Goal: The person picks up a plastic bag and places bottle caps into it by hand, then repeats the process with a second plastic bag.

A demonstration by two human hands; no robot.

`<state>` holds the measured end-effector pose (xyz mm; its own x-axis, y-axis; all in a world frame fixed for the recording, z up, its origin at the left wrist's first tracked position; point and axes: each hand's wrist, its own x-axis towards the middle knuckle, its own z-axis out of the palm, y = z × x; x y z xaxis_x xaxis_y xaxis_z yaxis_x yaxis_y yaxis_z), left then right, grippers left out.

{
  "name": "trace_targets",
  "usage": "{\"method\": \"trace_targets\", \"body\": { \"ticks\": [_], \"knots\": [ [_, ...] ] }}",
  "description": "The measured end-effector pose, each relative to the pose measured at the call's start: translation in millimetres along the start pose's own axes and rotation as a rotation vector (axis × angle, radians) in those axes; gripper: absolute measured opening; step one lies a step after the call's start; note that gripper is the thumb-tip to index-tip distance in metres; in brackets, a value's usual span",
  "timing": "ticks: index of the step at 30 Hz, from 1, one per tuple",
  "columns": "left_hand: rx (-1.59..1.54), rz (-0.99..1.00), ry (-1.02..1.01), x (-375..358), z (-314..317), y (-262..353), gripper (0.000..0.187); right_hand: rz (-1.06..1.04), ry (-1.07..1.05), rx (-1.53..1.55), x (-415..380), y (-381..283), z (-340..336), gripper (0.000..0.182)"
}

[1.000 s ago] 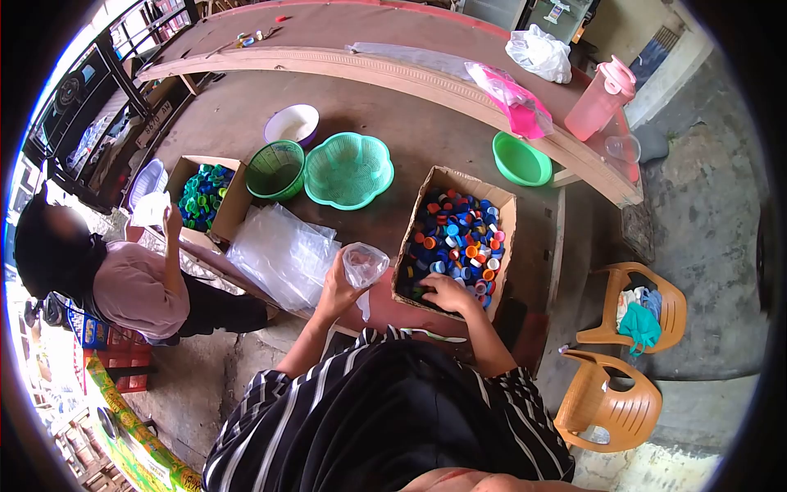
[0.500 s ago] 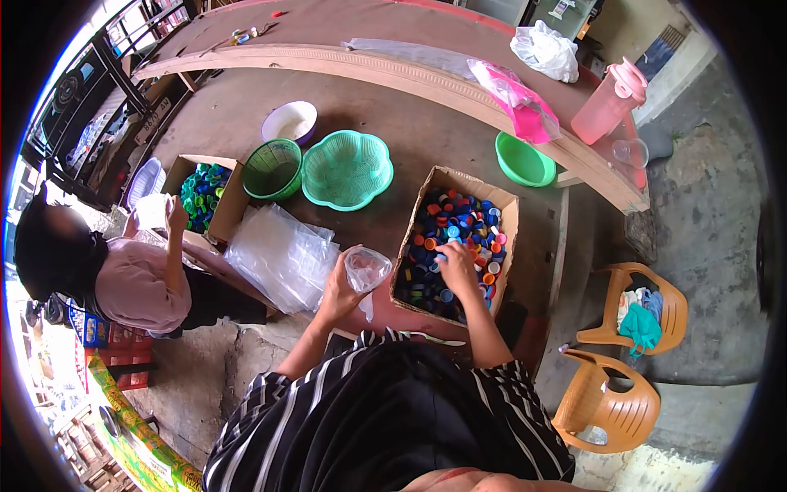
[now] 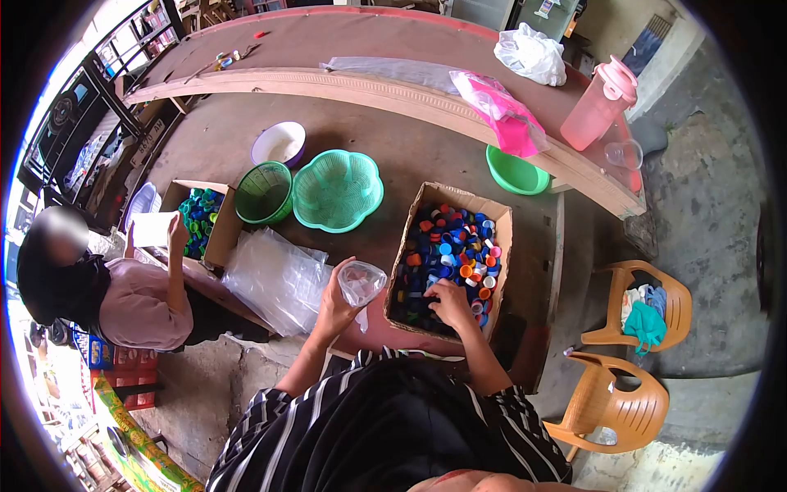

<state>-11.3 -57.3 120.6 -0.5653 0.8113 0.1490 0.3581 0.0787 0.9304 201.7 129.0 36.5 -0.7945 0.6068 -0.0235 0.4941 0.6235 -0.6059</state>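
Note:
In my left hand [image 3: 334, 302] is a clear plastic bag [image 3: 361, 283], its mouth spread open and facing up. My right hand [image 3: 450, 304] reaches into a cardboard box [image 3: 505, 246] of bottle caps [image 3: 464, 252], mostly blue with some red, orange and white. The fingers of that hand are bent together over the caps at the near side of the box; what they grip, if anything, is hidden. A stack of flat clear plastic bags [image 3: 275, 279] lies left of my left hand.
Green baskets [image 3: 338, 190] [image 3: 264, 193], a white bowl [image 3: 279, 144] and a green basin [image 3: 517, 170] stand beyond. At left, a person [image 3: 143, 299] holds something white beside a box of green caps [image 3: 202, 215]. Two orange chairs [image 3: 611, 406] [image 3: 674, 305] stand right.
My right hand has moved toward me and slightly left within the box, and its fingers now point down among the caps. My left hand still holds the bag. The view has shifted slightly.

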Motion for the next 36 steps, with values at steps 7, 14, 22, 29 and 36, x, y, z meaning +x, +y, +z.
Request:
{"method": "trace_targets", "body": {
  "ticks": [7, 14, 22, 29, 36],
  "knots": [
    [0.01, -0.012, -0.048, 5.3, 7.6, 8.3, 0.078, 0.001, 0.368, -0.144, 7.0, 6.4, -20.5, 0.016],
    [0.035, 0.029, -0.047, 5.2, 7.0, 9.4, 0.08, 0.031, 0.306, -0.194, 13.7, 10.6, -0.4, 0.009],
    [0.021, 0.019, -0.032, -2.1, 5.0, 5.9, 0.078, 0.126, 0.014, -0.22, -0.2, 11.1, -21.3, 0.011],
    [0.018, 0.049, -0.029, -8.4, 9.2, 13.4, 0.079, -0.166, 0.195, -0.144, 13.7, -16.2, 12.0, 0.022],
    [-0.001, 0.053, -0.004, -23.2, -1.4, 4.3, 0.079, -0.075, 0.04, -0.293, 10.5, -32.0, 29.4, 0.037]
  ]
}}
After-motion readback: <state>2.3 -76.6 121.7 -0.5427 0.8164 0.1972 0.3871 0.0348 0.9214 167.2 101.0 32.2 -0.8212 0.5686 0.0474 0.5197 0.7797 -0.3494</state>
